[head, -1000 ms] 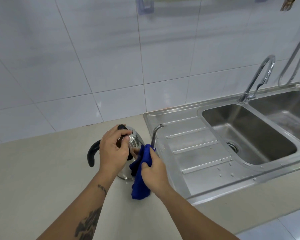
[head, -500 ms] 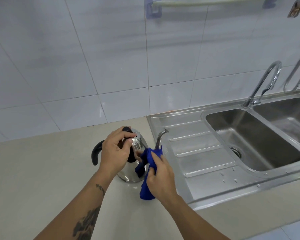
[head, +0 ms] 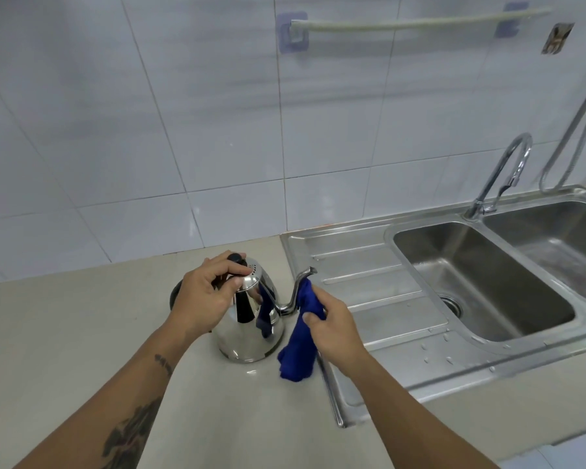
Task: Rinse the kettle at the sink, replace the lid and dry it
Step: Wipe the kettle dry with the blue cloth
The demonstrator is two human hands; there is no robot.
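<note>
A shiny steel kettle [head: 251, 336] with a thin curved spout [head: 298, 286] and a black handle stands upright on the beige counter [head: 65, 350], just left of the sink's drainboard. Its lid with a black knob [head: 236, 257] is on. My left hand [head: 207, 296] presses down on the lid and top of the kettle. My right hand [head: 332, 328] grips a blue cloth [head: 300, 346] wrapped against the spout, with the cloth's tail hanging down to the counter.
A steel double sink [head: 481, 286] with a ribbed drainboard [head: 376, 292] lies to the right; water drops dot its front. A curved tap [head: 501, 174] and a hose rise behind it. A towel rail [head: 420, 23] hangs on the tiled wall.
My right hand has slid the blue cloth off the kettle's body and out along the spout to the right. My left hand stays on the lid. The camera view has tilted and shifted.
</note>
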